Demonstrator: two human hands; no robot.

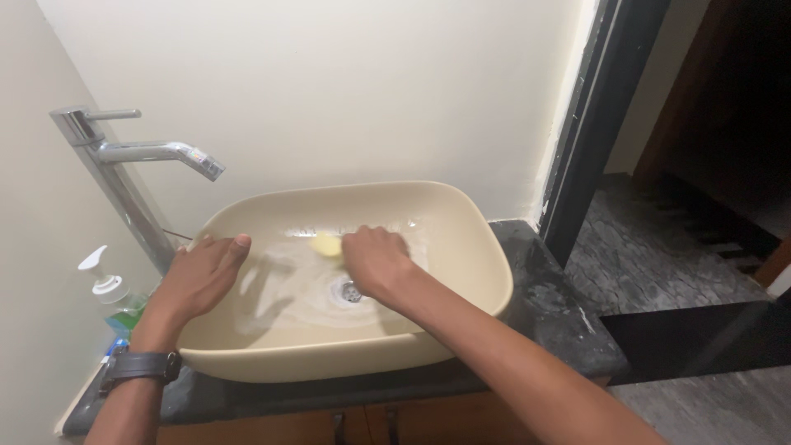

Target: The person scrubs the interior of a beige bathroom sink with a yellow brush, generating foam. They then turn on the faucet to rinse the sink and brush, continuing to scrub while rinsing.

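A cream rectangular basin [474, 239] sits on a dark stone counter. My right hand [375, 259] is inside it, fingers closed on a yellow sponge [327, 244] pressed against the soapy bottom near the back wall. The metal drain [349, 291] lies just below that hand. My left hand [200, 274], with a dark watch on the wrist, rests flat on the basin's left rim, fingers together, holding nothing. White suds streak the basin floor.
A tall chrome tap [136, 156] rises at the left, its spout over the basin. A clear soap pump bottle [111, 297] with green liquid stands by the wall. The dark counter [560, 313] ends at a black door frame [589, 124] on the right.
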